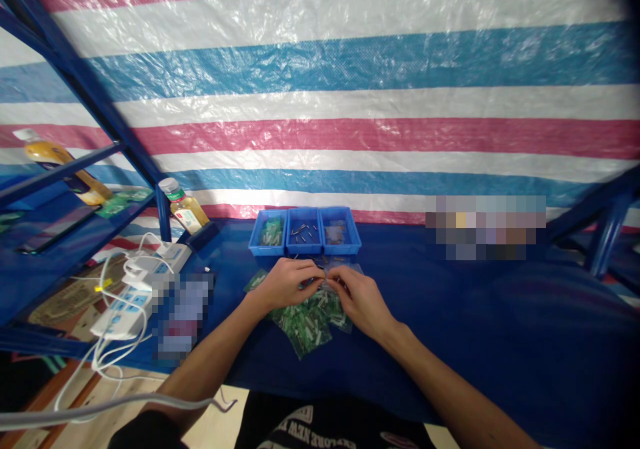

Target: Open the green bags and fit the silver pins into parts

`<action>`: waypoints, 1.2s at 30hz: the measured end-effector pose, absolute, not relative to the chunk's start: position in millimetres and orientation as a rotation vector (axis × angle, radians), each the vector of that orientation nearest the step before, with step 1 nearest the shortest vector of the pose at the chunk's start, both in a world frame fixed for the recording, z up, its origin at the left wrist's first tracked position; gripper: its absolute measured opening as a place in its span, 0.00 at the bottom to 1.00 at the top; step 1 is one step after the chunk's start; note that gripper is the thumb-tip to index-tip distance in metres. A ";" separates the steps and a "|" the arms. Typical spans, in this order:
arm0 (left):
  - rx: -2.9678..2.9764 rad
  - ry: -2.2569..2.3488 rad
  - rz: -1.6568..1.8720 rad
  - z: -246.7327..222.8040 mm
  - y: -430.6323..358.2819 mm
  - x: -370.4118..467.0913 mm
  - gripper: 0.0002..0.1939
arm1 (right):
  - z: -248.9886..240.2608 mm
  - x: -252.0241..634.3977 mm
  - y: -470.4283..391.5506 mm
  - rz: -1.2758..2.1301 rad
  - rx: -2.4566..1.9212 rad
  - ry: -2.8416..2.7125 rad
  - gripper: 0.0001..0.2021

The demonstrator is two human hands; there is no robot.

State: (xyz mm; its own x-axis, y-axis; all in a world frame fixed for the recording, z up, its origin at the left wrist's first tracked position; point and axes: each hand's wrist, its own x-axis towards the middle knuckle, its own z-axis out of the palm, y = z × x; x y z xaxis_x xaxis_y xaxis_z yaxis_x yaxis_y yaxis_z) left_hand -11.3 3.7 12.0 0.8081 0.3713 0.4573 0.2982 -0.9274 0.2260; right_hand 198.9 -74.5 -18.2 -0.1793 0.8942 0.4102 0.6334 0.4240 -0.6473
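Note:
My left hand (290, 282) and my right hand (361, 299) meet fingertip to fingertip above a pile of small green-and-clear packets (305, 329). Both are closed in a pinch, on something too small to make out. Just beyond them stand three blue bins side by side. Green packets lie in the left bin (269, 249); the middle bin (304, 250) has several small dark metal pins, and the right bin (343, 249) contains small clear packets. A few loose pins and a clear bag lie between the bins and my hands, partly hidden by my fingers.
White power strips (120, 312) with tangled cables lie on the left, beside a pixelated flat object (185, 315). A bottle (187, 210) leans near the blue frame post (163, 209). Another pixelated area (487, 225) is at the back right of the blue table (450, 322).

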 end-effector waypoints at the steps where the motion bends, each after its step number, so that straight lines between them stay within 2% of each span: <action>1: 2.850 0.533 0.765 12.1 3.6 -11.1 0.09 | -18.6 199.0 -74.4 0.428 -1.297 -1.908 0.06; 28: 2.812 0.483 0.787 15.0 3.3 -9.9 0.10 | -21.6 199.0 -72.3 0.359 -1.423 -1.991 0.16; 36: 2.825 0.489 0.783 14.9 4.3 -10.7 0.12 | -22.3 198.5 -71.7 0.366 -1.390 -1.992 0.15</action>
